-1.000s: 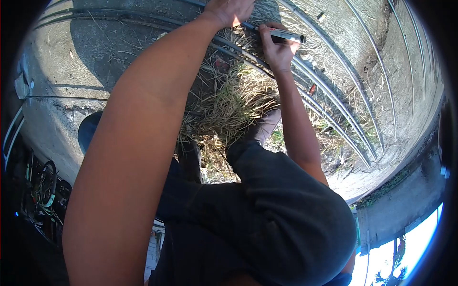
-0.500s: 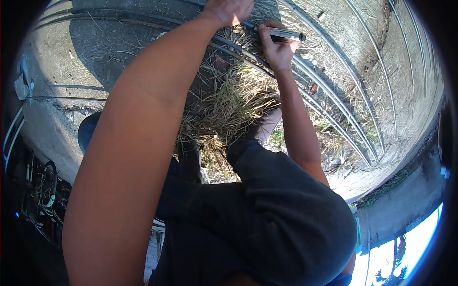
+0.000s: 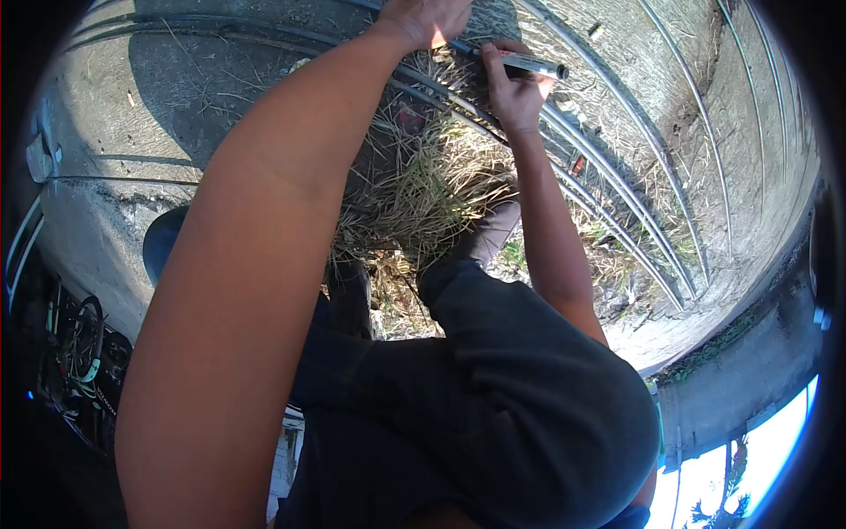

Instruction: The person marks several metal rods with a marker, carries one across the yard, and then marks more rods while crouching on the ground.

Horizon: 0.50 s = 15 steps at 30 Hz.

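My right hand is closed around a marker pen with a pale barrel and a black end that points right. Its fingers are beside a thin metal rod, and the pen's other end is hidden by them. At the top edge of the view, my left hand is closed on the same rod, with its fingertips partly out of sight. Several more rods run in curves past both hands, low over the ground.
Dry grass lies between my shoes, below the hands. Rough concrete ground stretches left and right. Further long rods lie on the right. A bicycle-like wheel shows at far left, and a low wall at lower right.
My right hand and the marker pen have shifted very slightly right and down. The left hand stays almost where it was on the rod.
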### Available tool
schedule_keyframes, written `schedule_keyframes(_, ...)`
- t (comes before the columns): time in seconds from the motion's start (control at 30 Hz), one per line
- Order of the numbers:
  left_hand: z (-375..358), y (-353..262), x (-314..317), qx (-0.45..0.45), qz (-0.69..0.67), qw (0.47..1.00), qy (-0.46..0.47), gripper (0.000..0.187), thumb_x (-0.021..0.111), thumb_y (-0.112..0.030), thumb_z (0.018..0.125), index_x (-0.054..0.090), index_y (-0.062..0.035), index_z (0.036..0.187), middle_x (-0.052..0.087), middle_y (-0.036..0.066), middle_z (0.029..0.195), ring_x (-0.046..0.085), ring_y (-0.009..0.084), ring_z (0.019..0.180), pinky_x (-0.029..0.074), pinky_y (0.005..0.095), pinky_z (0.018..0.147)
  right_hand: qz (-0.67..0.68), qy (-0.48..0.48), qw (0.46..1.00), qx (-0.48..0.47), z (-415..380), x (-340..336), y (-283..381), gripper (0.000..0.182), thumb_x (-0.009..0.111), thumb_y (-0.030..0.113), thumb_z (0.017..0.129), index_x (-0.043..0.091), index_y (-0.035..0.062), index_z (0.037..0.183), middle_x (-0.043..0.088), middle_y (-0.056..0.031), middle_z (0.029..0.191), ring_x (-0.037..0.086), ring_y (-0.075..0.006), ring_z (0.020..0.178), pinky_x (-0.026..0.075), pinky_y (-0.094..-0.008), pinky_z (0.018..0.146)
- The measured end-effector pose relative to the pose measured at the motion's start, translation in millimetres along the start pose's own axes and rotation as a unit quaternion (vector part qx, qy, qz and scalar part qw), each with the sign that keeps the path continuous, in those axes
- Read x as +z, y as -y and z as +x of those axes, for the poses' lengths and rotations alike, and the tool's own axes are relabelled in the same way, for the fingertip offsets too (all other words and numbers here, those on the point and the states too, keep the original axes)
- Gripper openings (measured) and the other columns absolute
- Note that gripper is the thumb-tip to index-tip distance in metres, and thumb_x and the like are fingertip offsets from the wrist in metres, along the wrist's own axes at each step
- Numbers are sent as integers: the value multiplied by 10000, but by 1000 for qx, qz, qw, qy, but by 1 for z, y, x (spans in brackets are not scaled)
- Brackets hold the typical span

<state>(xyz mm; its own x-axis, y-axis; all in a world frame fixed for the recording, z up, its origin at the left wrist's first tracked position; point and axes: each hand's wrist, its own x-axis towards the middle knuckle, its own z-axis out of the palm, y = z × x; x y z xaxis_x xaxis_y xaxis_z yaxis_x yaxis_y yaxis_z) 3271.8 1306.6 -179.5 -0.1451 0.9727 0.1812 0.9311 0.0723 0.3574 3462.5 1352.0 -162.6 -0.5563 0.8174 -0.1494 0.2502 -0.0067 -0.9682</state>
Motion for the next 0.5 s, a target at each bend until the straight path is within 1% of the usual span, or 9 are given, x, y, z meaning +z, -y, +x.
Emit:
schedule_keyframes(0.1, -1, 1, 1, 2, 4, 1000, 2, 573, 642, -125, 818, 546, -11, 1371, 464, 202, 1362, 369, 379, 1379, 219, 584, 1222, -31, -2, 1000, 0, 1, 0, 0, 119, 789, 114, 884, 734, 19, 929, 700, 9, 715, 617, -46, 625, 505, -215, 595)
schedule_keyframes(0.17, 0, 0, 0, 3, 8, 1000, 3, 572, 644, -128, 816, 547, -7, 1367, 464, 204, 1357, 370, 381, 1377, 217, 584, 1222, 14, -7, 1000, -9, 2, 2, -6, 138, 796, 140, 880, 735, 25, 924, 698, 11, 712, 608, -47, 619, 504, -216, 602)
schedule_keyframes(0.2, 0, 0, 1, 4, 9, 1000, 2, 572, 643, -129, 816, 547, -5, 1367, 464, 206, 1357, 371, 382, 1376, 214, 584, 1223, 13, -8, 1000, -9, 2, 1, -7, 138, 796, 140, 880, 735, 25, 924, 698, 11, 712, 608, -47, 619, 504, -216, 602)
schedule_keyframes(0.27, 0, 0, 2, 4, 10, 1000, 0, 572, 641, -130, 817, 546, -3, 1367, 464, 208, 1356, 371, 382, 1376, 212, 584, 1224, -55, -9, 998, -22, 2, -1, -10, 153, 801, 166, 875, 737, 32, 913, 698, 6, 704, 614, -47, 618, 507, -221, 602)
schedule_keyframes(0.3, 0, 0, 2, 2, 9, 1000, 0, 573, 639, -129, 818, 546, -5, 1369, 464, 207, 1357, 370, 382, 1377, 212, 584, 1224, -55, -9, 998, -22, 2, -1, -10, 153, 801, 166, 875, 737, 32, 913, 698, 6, 704, 614, -47, 618, 507, -221, 602)
schedule_keyframes(0.37, 0, 0, 2, -1, 8, 1000, 0, 573, 636, -128, 819, 545, -7, 1371, 465, 206, 1358, 370, 381, 1378, 212, 584, 1225, -1, 4, 1000, -4, 1, -1, -10, 172, 809, 198, 863, 741, 45, 899, 698, 4, 689, 628, -55, 610, 511, -223, 597)
schedule_keyframes(0.4, -1, 0, 3, 2, 6, 1000, -5, 574, 635, -127, 819, 545, -10, 1374, 464, 204, 1361, 370, 381, 1379, 214, 584, 1224, -2, 4, 1000, -3, 0, -1, -14, 172, 809, 198, 863, 741, 45, 899, 698, 4, 689, 628, -55, 610, 511, -223, 597)
schedule_keyframes(0.47, -1, 1, 3, 5, 5, 1000, -12, 574, 634, -126, 820, 545, -14, 1376, 464, 203, 1364, 370, 381, 1380, 216, 584, 1224, -97, 5, 994, -49, 0, -1, -23, 175, 814, 209, 853, 744, 52, 888, 700, 0, 680, 646, -67, 604, 516, -220, 588)
schedule_keyframes(0.5, -1, 1, 3, 4, 3, 1000, -12, 575, 635, -124, 819, 546, -15, 1376, 464, 202, 1368, 372, 381, 1379, 218, 585, 1223, -97, 6, 994, -49, 0, -1, -23, 175, 814, 209, 853, 744, 52, 888, 700, 0, 680, 646, -67, 604, 516, -220, 588)
